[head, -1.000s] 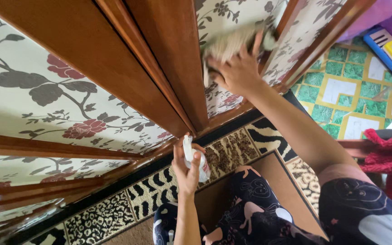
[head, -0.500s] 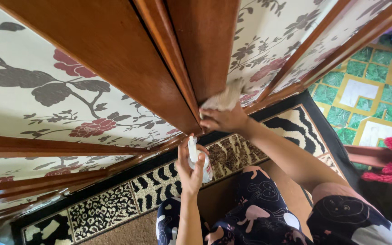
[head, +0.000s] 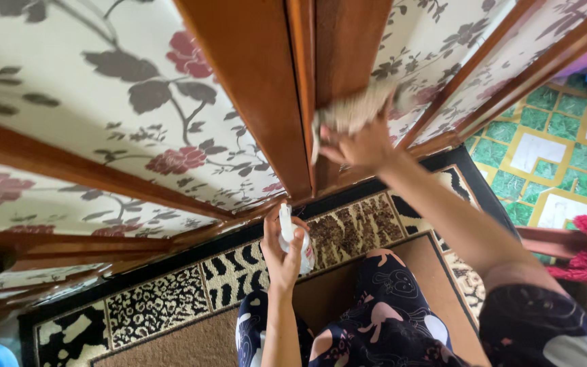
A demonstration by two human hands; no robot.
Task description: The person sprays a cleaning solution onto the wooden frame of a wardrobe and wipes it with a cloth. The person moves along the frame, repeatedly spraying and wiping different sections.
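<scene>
The right hand is raised on an outstretched arm, fingers spread and palm pressing a crumpled beige cloth flat against the wooden door with flowered panels, just right of its middle upright. The left hand is held lower, below the door's bottom rail, forearm upright and fingers curled tight round a small white spray bottle with its nozzle pointing up at the door. Under both arms, out from the door's foot, lies an animal-print rug with a brown centre.
</scene>
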